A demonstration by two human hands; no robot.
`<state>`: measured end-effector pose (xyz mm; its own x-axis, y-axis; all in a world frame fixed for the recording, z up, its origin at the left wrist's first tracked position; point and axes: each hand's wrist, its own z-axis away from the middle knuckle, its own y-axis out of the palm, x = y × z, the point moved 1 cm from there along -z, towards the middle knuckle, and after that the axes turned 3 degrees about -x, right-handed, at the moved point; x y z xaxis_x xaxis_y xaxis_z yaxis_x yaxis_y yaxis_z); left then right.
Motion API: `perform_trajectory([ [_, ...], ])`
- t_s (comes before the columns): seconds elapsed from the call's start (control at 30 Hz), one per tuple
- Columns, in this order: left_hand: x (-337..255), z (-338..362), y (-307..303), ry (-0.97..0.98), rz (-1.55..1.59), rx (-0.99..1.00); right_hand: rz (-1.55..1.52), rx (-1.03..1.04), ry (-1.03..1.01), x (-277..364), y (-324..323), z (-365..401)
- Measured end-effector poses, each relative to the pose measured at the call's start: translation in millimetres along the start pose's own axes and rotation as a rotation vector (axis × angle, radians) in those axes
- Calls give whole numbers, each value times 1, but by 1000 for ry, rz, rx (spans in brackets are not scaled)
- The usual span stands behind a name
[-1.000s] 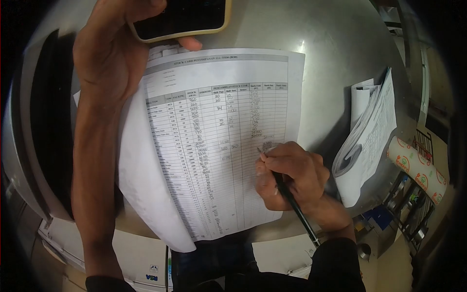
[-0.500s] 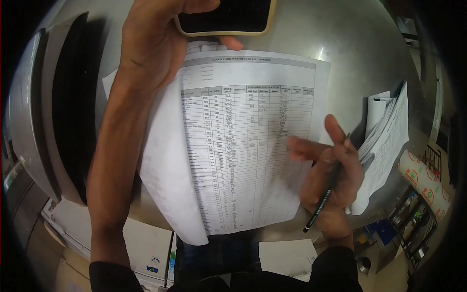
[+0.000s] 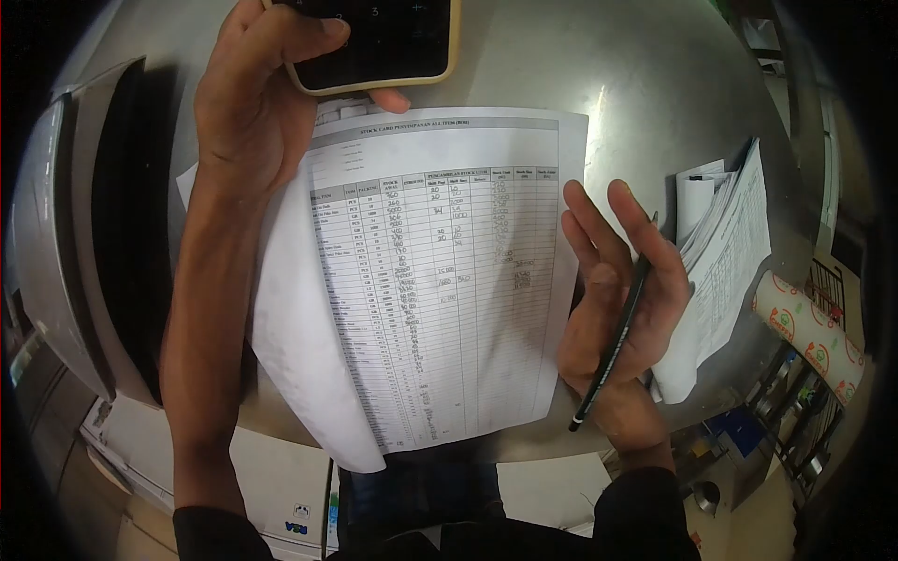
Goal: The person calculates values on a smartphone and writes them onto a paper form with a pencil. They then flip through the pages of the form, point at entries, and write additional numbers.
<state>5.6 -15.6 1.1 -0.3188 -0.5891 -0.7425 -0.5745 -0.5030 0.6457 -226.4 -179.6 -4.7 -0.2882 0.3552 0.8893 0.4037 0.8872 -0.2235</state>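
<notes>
My left hand (image 3: pixel 271 84) holds a phone (image 3: pixel 383 51) in a pale yellow case at the top, its thumb over the dark screen, where some digits show. Below the phone lies a printed stock sheet (image 3: pixel 477 346) with handwritten numbers, its left part curled over under my left forearm. To the right of the sheet's columns, my right hand (image 3: pixel 622 290) is turned partly palm up with several fingers raised. A dark pencil (image 3: pixel 613 351) rests in that hand, slanting down to the left.
A stack of papers (image 3: pixel 725 271) lies to the right on the metal table (image 3: pixel 543 56). Beyond it is a patterned roll (image 3: pixel 809 327) near a rack. A dark-edged metal object (image 3: pixel 126 234) stands at the left. White units are below the table edge.
The whole view has shifted, with the sheet and phone appearing further left. Digits now show on the phone screen. My right hand's fingers have moved off the columns and are raised.
</notes>
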Motion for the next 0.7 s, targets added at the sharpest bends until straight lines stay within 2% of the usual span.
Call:
perform_trajectory([
  [0.1, -5, 1, 0, -49, -107, -34, 117, -4, -32, 1, -2, 2],
  [0.23, 4, -2, -17, -18, -88, 18, -10, -89, -47, 1, 4, 4],
  [0.33, 1, 7, -31, -63, -248, 78, 173, -18, -32, 10, -5, 7],
  [0.37, -2, 10, -33, -84, -342, 94, 189, -50, -30, 11, -7, 8],
  [0.4, 1, 11, -24, -48, -277, -18, 203, -83, -29, 12, -8, 10],
  [0.5, 2, 13, -28, -79, -135, -91, 205, -169, -38, 10, -4, 11],
  [0.63, 0, 8, -12, -59, -44, -48, 168, -215, -73, 8, 0, 9],
  [0.7, 5, 8, -6, -25, -135, -137, 190, -207, -66, 8, 0, 10],
])
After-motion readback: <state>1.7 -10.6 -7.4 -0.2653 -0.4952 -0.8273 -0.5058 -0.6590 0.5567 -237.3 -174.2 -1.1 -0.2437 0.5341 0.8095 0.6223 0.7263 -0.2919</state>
